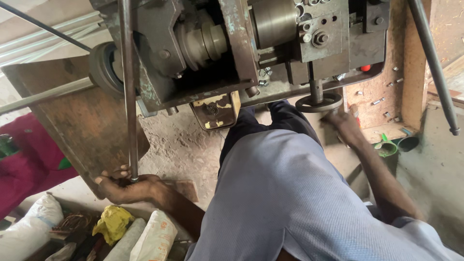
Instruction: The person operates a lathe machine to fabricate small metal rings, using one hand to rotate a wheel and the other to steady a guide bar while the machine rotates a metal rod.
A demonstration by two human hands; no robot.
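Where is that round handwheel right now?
The handwheel sits right of centre in the head view, under the machine, with the right hand just below it.

Long steel rod (128, 92), dull grey, near-vertical across the machine; round handwheel (319, 102) (dark, worn) mounted flat beneath it.

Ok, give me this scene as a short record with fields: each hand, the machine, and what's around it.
Left hand: left hand grips the lower end of a long metal rod
Right hand: right hand at the handwheel, fingers blurred
Machine: worn grey metal machine above the person's lap
Nearby: white sacks, yellow cloth, small bolts on a wooden shelf
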